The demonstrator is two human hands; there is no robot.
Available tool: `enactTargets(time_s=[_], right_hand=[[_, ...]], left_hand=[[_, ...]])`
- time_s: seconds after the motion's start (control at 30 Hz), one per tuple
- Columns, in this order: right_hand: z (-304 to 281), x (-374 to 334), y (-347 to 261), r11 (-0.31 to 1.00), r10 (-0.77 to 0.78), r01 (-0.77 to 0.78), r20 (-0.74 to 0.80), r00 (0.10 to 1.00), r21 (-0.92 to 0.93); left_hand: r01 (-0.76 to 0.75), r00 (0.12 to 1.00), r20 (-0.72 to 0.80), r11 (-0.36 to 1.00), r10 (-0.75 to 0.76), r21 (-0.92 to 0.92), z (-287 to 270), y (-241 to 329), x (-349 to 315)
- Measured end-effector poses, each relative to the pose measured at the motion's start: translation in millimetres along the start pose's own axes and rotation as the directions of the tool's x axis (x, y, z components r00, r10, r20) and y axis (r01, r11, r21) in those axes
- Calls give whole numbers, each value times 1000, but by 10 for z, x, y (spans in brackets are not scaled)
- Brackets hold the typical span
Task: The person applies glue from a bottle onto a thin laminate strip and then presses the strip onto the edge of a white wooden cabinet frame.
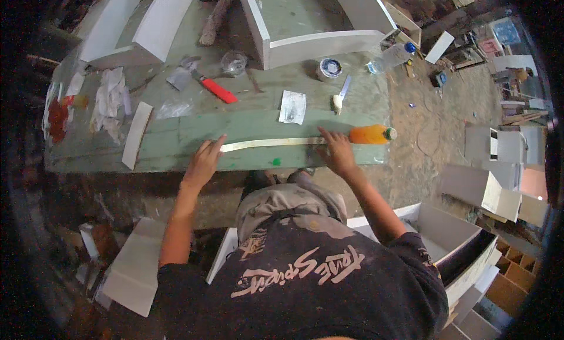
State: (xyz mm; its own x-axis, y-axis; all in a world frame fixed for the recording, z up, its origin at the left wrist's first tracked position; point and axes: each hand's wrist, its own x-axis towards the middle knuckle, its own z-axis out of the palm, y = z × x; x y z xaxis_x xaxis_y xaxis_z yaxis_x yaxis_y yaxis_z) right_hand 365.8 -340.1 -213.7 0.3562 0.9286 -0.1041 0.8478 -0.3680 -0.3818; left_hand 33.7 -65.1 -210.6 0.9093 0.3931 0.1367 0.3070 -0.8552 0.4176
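A long, narrow, off-white strip [270, 143] stretches left to right near the front edge of the green tabletop and bows slightly. Its left end is under the fingers of my left hand [202, 162], which are closed on it. At the other end, my right hand [338, 154] grips the strip between the thumb and fingers. An orange bottle [369, 134] lies on its side just right of my right hand. Beyond the strip rests a creased white paper piece [292, 107]. My fingertips partly cover both strip ends.
White box frames [323, 41] stand along the far side of the table [247, 120]. Nearer lie a red-handled knife [218, 90], an open tub [329, 69], a water bottle [390, 57] and a white board piece [138, 134]. A white drawer [446, 228] is behind me, at right.
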Motion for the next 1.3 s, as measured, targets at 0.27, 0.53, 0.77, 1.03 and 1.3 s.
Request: enactTargets(time_s=[0.27, 0.53, 0.77, 1.03, 1.3], right_hand=[[97, 557, -915, 933, -273, 277, -46, 961, 231], [-11, 424, -571, 934, -216, 213, -20, 976, 286], [-770, 345, -519, 908, -70, 27, 88, 994, 417], [-1625, 235, -539, 764, -152, -37, 235, 960, 645], [-2400, 283, -621, 945, -159, 51, 318, 935, 323]], left_hand=[[-170, 982, 95, 985, 166, 41, -684, 299, 433], [-307, 951, 64, 951, 303, 49, -1250, 759, 792], [-333, 940, -64, 942, 335, 42, -1834, 920, 1094], [-318, 905, -182, 895, 385, 312, -2195, 711, 1251], [-341, 910, -154, 907, 384, 247, -2165, 531, 1387]])
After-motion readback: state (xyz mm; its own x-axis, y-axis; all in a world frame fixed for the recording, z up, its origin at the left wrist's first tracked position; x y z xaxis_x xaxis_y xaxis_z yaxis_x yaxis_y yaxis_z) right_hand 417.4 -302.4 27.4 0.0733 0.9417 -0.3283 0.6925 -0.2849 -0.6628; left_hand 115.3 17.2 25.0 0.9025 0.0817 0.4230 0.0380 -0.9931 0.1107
